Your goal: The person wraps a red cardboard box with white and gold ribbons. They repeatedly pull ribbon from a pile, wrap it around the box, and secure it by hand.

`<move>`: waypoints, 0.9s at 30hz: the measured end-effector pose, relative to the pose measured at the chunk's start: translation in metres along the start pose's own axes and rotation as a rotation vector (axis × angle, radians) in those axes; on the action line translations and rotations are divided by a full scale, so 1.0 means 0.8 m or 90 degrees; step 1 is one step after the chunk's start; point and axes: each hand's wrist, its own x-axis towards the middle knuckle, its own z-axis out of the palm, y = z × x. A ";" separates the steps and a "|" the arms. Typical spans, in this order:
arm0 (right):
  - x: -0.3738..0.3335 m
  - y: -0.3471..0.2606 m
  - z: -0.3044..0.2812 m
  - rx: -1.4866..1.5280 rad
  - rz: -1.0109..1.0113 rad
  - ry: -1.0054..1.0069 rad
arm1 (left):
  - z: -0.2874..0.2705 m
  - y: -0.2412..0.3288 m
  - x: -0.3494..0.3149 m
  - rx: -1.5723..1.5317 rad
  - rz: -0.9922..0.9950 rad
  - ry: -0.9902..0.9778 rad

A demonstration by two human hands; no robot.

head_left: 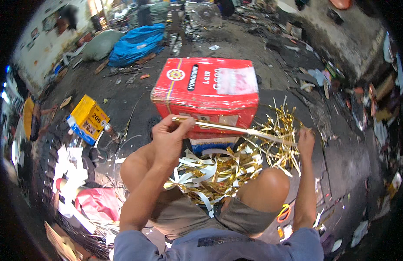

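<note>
Between my two hands a narrow gold-and-white shiny strip (pixel 227 128) is stretched in front of a red box (pixel 166 95). My left hand (pixel 168 135) pinches its left end between thumb and fingers. My right hand (pixel 306 141), fingers closed, is at the right end of the strip, which slopes down toward it. A loose heap of gold and white strips (pixel 214 172) lies between my knees. Beside the box, near my right hand, hangs a tangled bunch of thin gold strips (pixel 277 145). The box is wrapped in clear tape and stands above a blue-and-white surface (pixel 214 144).
A yellow-and-blue carton (pixel 89 118) lies left on the dark floor. White scraps (pixel 73 169) and a pink sheet (pixel 97 204) are near my left side. Behind the box sit a blue bag (pixel 138 43) and a pale sack (pixel 101 45). An orange-handled tool (pixel 284 213) lies by my right knee.
</note>
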 end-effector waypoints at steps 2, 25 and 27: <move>-0.048 0.031 0.009 -0.034 0.154 -0.203 | 0.005 -0.012 -0.005 0.018 -0.004 -0.084; -0.073 -0.220 -0.001 0.471 0.215 -0.612 | 0.126 -0.141 -0.078 -0.137 -0.307 -0.156; -0.080 -0.198 -0.002 0.430 0.267 -0.656 | 0.128 -0.160 -0.091 -0.186 -0.388 -0.115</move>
